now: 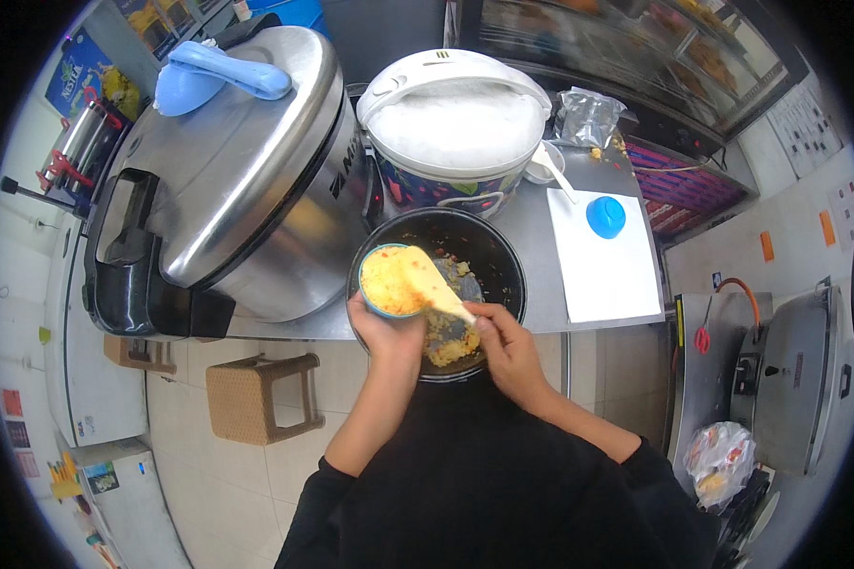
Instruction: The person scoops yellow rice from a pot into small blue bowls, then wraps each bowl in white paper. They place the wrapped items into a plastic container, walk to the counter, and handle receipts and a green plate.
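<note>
My left hand (pixel 388 334) grips a small blue bowl (pixel 364 290) heaped with yellow rice (pixel 391 279). In my right hand (pixel 505 345) is a pale rice paddle (pixel 438 288), its flat blade laid against the rice in the bowl. Both hands are over a dark cooking pot (pixel 510 274) at the counter's front edge. Leftover rice (pixel 459 350) with reddish bits lies on the pot's bottom, and grains cling to its inner wall. To the right, an upturned blue cup (pixel 605 217) rests on a white sheet (pixel 601 284).
A large steel rice cooker (pixel 249 163) stands left, with a blue scoop (pixel 220 75) on its lid. Behind the pot is a white-lidded rice cooker (pixel 462 121). A small bowl with a white spoon (pixel 556 173) and a foil bag (pixel 588 117) sit right. A woven-pattern stool (pixel 245 402) is below.
</note>
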Demonstrator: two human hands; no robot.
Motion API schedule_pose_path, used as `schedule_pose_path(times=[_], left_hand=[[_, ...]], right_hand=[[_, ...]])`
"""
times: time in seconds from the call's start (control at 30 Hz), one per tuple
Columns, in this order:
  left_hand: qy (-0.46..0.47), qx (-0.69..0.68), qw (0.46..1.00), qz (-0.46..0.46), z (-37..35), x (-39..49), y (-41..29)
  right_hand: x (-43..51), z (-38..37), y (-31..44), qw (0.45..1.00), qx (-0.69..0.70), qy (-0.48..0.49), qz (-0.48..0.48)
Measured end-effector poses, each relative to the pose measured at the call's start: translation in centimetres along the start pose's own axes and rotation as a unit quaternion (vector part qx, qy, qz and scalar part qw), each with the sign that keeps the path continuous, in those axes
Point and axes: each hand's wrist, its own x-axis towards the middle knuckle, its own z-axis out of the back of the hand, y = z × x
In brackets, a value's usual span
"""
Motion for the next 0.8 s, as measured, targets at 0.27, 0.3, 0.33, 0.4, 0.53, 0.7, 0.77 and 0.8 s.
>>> schedule_pose_path(times=[0.27,0.3,0.33,0.4,0.53,0.7,0.77,0.8], left_hand=[[-0.011,0.044,0.999,-0.007,-1.1,-1.9,-1.4],[-0.008,0.04,0.999,-0.022,-1.3,-2.3,-2.0],[0.019,0.028,0.999,-0.022,-1.2,-3.0,-2.9],[0.038,0.001,0.999,-0.012,-0.6,-4.3,-4.6],[0.198,-0.048,0.977,-0.062,3.1,-7.8,-7.7],[0.009,-0.048,0.972,-0.228,7.9,-13.7,-8.9],[-0.034,-0.053,0.965,-0.256,9.2,-16.6,-8.1],[-0.067,-0.048,0.957,-0.277,9.6,-18.0,-7.6]], right_hand=[[2.5,2.7,1.7,0.996,-0.081,-0.012,-0.021],[3.1,3.4,1.6,0.996,-0.073,-0.04,-0.039],[3.7,3.3,1.4,0.982,-0.182,0.008,-0.057],[4.2,3.0,0.5,0.923,-0.37,0.088,-0.053],[5.5,3.3,-2.1,0.877,-0.445,0.019,0.18],[10.1,6.6,-4.9,0.932,-0.337,0.127,-0.032],[10.4,6.8,-5.4,0.946,-0.143,0.236,-0.168],[10.0,6.6,-5.4,0.955,-0.138,0.221,-0.138]])
